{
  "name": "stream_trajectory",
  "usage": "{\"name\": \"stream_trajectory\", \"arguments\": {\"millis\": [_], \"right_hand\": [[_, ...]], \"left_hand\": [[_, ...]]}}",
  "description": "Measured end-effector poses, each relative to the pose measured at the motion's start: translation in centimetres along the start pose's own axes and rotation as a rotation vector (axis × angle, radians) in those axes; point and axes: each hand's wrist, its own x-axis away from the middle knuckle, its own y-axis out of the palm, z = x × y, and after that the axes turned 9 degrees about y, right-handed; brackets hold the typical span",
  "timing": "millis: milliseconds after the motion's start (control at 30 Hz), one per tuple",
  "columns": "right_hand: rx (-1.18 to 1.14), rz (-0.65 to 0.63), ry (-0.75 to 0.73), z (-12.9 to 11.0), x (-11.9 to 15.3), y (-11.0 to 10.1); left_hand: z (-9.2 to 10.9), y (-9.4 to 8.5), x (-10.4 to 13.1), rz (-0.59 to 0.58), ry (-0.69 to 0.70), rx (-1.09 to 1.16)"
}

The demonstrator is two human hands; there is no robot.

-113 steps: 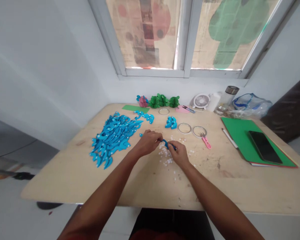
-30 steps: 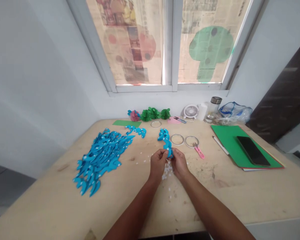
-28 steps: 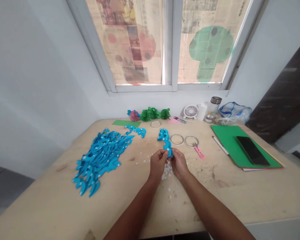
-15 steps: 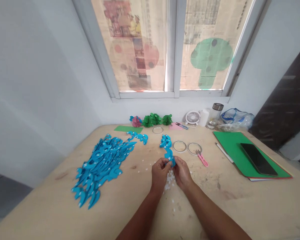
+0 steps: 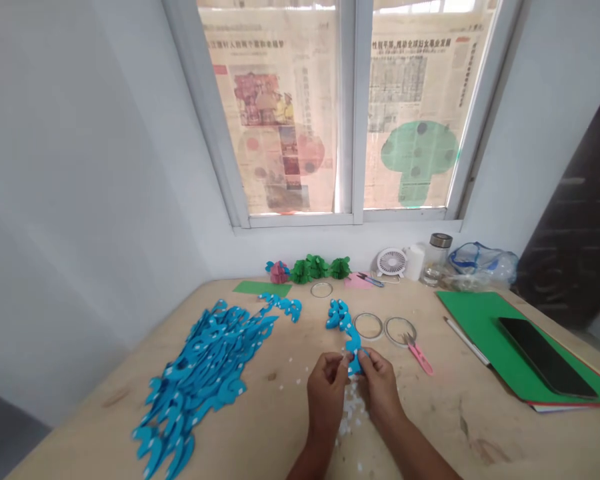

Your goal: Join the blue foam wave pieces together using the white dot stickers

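Note:
A curly blue paper strip (image 5: 353, 338) with small white patches runs from the table toward my hands. My right hand (image 5: 383, 383) pinches its near end between thumb and fingers. My left hand (image 5: 326, 392) is closed in a pinch at the strip's left edge; whatever is between its fingertips is too small to make out. Small white paper bits (image 5: 353, 413) lie scattered on the table between and below my hands. To the left spreads a large heap of similar blue paper pieces (image 5: 205, 367), with a short blue chain (image 5: 283, 305) at its far end.
Two rolls of thin tape (image 5: 369, 326) and pink thread snips (image 5: 421, 359) lie right of the strip. Farther right are a pen (image 5: 467, 341), green sheets (image 5: 473, 320) and a phone (image 5: 545, 357). Green paper flowers (image 5: 316, 267), a small fan (image 5: 391, 263) and a bottle (image 5: 436, 260) line the wall.
The view has tilted up, so the table and hands sit lower in it. My left fingertips have shifted to the strip's left edge, and more of the blue strip shows between the hands.

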Motion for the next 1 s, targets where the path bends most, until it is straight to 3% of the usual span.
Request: {"name": "stream_trajectory", "arguments": {"millis": [267, 467, 700, 1000], "right_hand": [[0.279, -0.047, -0.130, -0.4, 0.4, 0.1], [0.282, -0.103, -0.120, 0.2, -0.2, -0.1], [0.302, -0.128, -0.158, 0.1, 0.0, 0.1], [0.300, -0.104, -0.195, 1.8, -0.6, 0.7]], "left_hand": [[-0.5, -0.9, -0.9, 0.017, -0.017, 0.025], [-1.9, -1.5, -2.0, -0.072, -0.201, 0.178], [-1.7, -1.9, -2.0, -0.071, -0.197, 0.231], [-3.5, -2.1, -2.6, -0.055, -0.257, 0.300]]}}
